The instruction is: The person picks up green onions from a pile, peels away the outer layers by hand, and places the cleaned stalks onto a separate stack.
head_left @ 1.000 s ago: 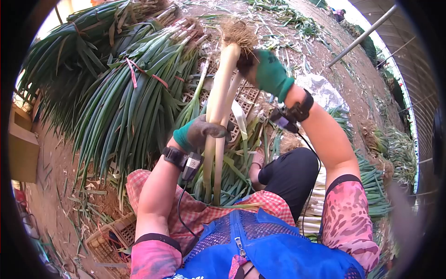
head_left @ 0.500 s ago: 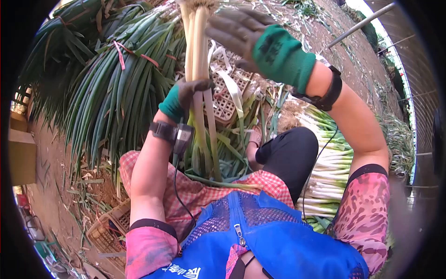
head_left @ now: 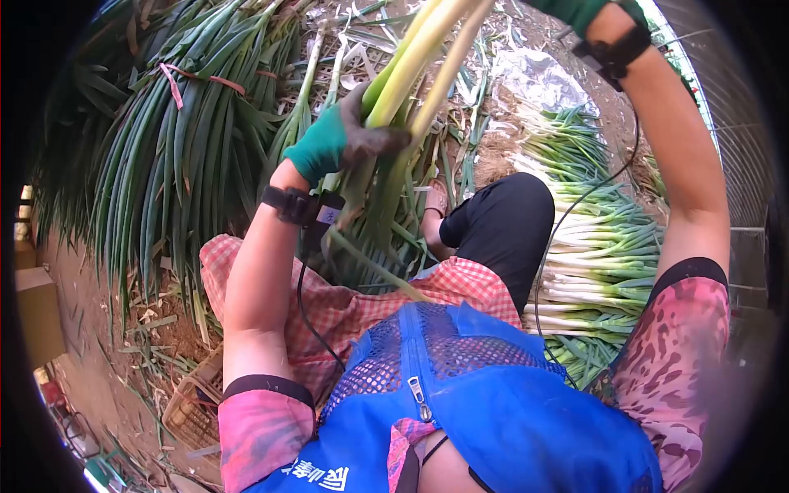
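A person's left hand (head_left: 341, 140), in a green glove, is closed in a fist round 2 long green onion stalks (head_left: 411, 66), up and to the left of the bent knee (head_left: 501, 226) in black trousers. The stalks slant up to the top edge. The right hand (head_left: 575, 6) is high above the knee, mostly out of frame, so its grip cannot be told. A tied onion bundle (head_left: 181, 140) lies well left of the knee, and a pile of trimmed onions (head_left: 600, 246) lies just right of it.

tied onion bundle (head_left: 185, 156): ground, upper left
trimmed onion pile (head_left: 604, 246): ground, right side
crate (head_left: 191, 415): lower left
cardboard box (head_left: 37, 312): left edge
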Action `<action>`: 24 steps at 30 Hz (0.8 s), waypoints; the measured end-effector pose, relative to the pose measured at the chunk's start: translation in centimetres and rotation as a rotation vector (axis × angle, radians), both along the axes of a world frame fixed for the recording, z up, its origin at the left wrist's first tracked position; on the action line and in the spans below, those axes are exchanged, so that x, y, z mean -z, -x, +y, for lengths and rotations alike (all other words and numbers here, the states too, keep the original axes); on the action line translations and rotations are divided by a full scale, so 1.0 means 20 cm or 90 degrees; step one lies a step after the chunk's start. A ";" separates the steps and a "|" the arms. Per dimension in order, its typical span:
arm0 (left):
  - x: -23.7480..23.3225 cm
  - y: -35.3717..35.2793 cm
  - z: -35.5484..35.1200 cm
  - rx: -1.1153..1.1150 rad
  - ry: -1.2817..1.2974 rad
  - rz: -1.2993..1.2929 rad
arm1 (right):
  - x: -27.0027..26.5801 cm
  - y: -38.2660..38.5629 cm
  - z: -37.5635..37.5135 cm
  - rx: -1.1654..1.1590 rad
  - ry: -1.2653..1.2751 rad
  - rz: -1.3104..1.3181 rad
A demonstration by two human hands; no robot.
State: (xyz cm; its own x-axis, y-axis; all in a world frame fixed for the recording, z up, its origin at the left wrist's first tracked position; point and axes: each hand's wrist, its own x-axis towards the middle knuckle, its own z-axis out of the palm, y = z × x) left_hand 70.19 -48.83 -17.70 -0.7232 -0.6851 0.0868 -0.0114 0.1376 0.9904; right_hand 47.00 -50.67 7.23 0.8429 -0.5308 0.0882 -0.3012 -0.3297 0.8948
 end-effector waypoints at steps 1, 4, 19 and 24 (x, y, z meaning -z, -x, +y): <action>0.02 0.02 0.01 -0.038 0.042 -0.012 | -0.09 0.13 0.03 0.027 0.013 -0.011; 0.12 -0.01 0.03 -0.156 0.309 -0.249 | -0.33 0.57 0.22 0.227 0.091 -0.063; 0.47 -0.10 0.06 0.075 0.176 -0.514 | 0.03 1.80 2.46 1.231 0.628 -0.499; 0.51 -0.08 0.09 0.087 0.036 -0.481 | 0.52 1.83 3.13 1.427 0.718 -0.624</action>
State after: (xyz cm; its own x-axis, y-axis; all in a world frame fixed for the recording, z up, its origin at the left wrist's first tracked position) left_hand 71.84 -47.08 -27.95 -0.6775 -0.5949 -0.4325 -0.6616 0.2361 0.7117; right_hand 10.38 12.02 -3.11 -0.7792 0.3528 0.5181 0.4092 0.9124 -0.0059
